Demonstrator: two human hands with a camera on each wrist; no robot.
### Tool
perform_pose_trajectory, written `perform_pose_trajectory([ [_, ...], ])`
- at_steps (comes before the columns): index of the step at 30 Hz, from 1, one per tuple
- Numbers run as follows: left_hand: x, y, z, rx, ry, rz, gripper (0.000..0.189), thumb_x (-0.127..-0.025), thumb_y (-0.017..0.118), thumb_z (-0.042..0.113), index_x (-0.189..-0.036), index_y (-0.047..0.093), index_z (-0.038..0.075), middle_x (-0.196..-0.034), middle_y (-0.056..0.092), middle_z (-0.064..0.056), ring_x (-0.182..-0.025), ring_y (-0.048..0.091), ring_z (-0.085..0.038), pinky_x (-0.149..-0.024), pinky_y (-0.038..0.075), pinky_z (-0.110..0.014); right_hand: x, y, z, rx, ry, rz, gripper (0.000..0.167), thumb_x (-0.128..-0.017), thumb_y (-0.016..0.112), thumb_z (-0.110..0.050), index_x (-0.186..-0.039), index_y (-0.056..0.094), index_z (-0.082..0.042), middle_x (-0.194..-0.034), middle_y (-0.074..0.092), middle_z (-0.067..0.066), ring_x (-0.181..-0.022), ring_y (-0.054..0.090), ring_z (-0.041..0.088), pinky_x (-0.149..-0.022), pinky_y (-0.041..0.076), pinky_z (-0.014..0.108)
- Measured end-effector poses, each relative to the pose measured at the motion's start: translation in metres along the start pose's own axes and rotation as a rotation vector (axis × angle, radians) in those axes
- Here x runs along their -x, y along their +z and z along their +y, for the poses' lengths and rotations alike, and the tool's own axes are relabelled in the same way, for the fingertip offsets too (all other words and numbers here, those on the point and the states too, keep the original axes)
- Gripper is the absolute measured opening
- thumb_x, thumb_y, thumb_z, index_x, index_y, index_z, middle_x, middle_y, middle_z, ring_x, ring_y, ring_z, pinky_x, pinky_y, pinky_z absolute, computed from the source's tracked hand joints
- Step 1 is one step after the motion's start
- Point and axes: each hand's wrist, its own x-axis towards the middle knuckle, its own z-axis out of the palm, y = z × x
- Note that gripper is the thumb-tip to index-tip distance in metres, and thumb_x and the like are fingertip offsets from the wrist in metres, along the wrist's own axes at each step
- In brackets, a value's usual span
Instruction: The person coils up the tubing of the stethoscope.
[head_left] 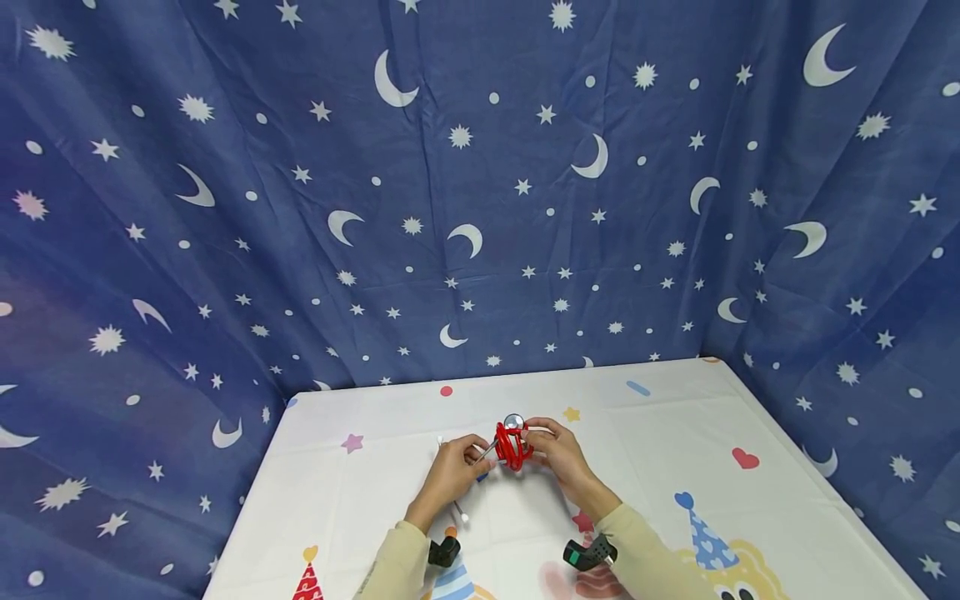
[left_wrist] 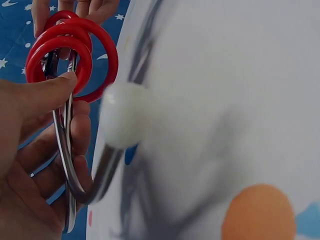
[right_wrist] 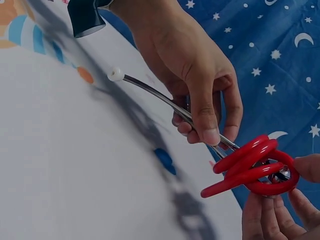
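Observation:
A stethoscope with its red tubing [head_left: 513, 451] wound into loops is held up over the table between both hands. My left hand [head_left: 454, 468] pinches the metal ear tubes [right_wrist: 152, 93] between thumb and fingers. A white ear tip [left_wrist: 124, 116] sticks out close to the left wrist camera, and another ear tip [head_left: 464, 518] shows below that hand in the head view. At the far end, my right hand [head_left: 561, 457] grips the coiled tubing with thumb and fingertips. The round silver chest piece [head_left: 513, 422] shows at the top of the coil.
A white tablecloth [head_left: 390, 467] printed with party figures, stars and hearts covers the table. Behind and at both sides hangs a blue curtain [head_left: 480, 200] with moons and stars. The stethoscope's shadow [right_wrist: 150, 135] falls on the cloth.

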Motion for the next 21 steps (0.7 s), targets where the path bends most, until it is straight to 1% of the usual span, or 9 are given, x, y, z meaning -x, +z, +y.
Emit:
perform_pose_trajectory([
  [4, -0.001, 0.003, -0.006, 0.005, -0.011, -0.017, 0.025, -0.083, 0.078, 0.017, -0.103, 0.069, 0.004, -0.074, 0.064, 0.001, -0.063, 0.054, -0.003, -0.059, 0.044, -0.019, -0.002, -0.001, 0.006, 0.016, 0.016, -0.001, 0.036, -0.090, 0.068, -0.015, -0.122, 0.059, -0.002, -0.095, 0.070, 0.002, -0.086, 0.061, 0.014, -0.086, 0.055, 0.047],
  [7, -0.001, 0.005, -0.009, 0.003, -0.014, -0.026, 0.023, -0.084, 0.078, 0.016, -0.101, 0.069, 0.004, -0.075, 0.064, 0.001, -0.063, 0.053, -0.004, -0.057, 0.044, -0.020, -0.002, -0.001, 0.010, 0.035, 0.030, -0.002, 0.035, -0.089, 0.067, -0.015, -0.121, 0.059, -0.003, -0.096, 0.071, 0.002, -0.085, 0.061, 0.014, -0.083, 0.055, 0.043],
  [11, -0.001, 0.008, -0.014, -0.002, -0.034, -0.037, 0.021, -0.083, 0.078, 0.017, -0.098, 0.069, 0.005, -0.076, 0.066, 0.000, -0.065, 0.053, -0.003, -0.059, 0.044, -0.020, -0.005, -0.001, 0.015, 0.049, 0.045, 0.002, 0.035, -0.089, 0.068, -0.016, -0.121, 0.059, -0.004, -0.097, 0.071, 0.002, -0.085, 0.061, 0.014, -0.078, 0.056, 0.037],
  [16, -0.003, 0.010, -0.016, 0.006, -0.049, -0.047, 0.020, -0.082, 0.079, 0.018, -0.096, 0.070, 0.006, -0.078, 0.068, 0.000, -0.067, 0.054, -0.002, -0.062, 0.044, -0.019, -0.008, -0.002, 0.019, 0.065, 0.044, 0.008, 0.037, -0.089, 0.067, -0.016, -0.123, 0.058, -0.005, -0.098, 0.070, 0.002, -0.085, 0.061, 0.015, -0.076, 0.056, 0.036],
  [19, -0.004, 0.010, -0.017, 0.006, -0.039, -0.051, 0.021, -0.082, 0.079, 0.018, -0.096, 0.070, 0.005, -0.080, 0.069, -0.002, -0.068, 0.055, -0.003, -0.062, 0.045, -0.019, -0.009, -0.002, 0.020, 0.068, 0.048, 0.006, 0.036, -0.089, 0.067, -0.017, -0.123, 0.058, -0.005, -0.099, 0.069, 0.003, -0.086, 0.062, 0.016, -0.076, 0.056, 0.036],
  [21, -0.005, 0.010, -0.018, 0.004, -0.045, -0.051, 0.022, -0.082, 0.079, 0.018, -0.097, 0.070, 0.006, -0.081, 0.069, -0.002, -0.069, 0.055, -0.003, -0.063, 0.045, -0.019, -0.010, -0.002, 0.020, 0.066, 0.050, 0.004, 0.036, -0.089, 0.067, -0.016, -0.122, 0.058, -0.005, -0.101, 0.069, 0.004, -0.087, 0.062, 0.015, -0.078, 0.056, 0.036],
])
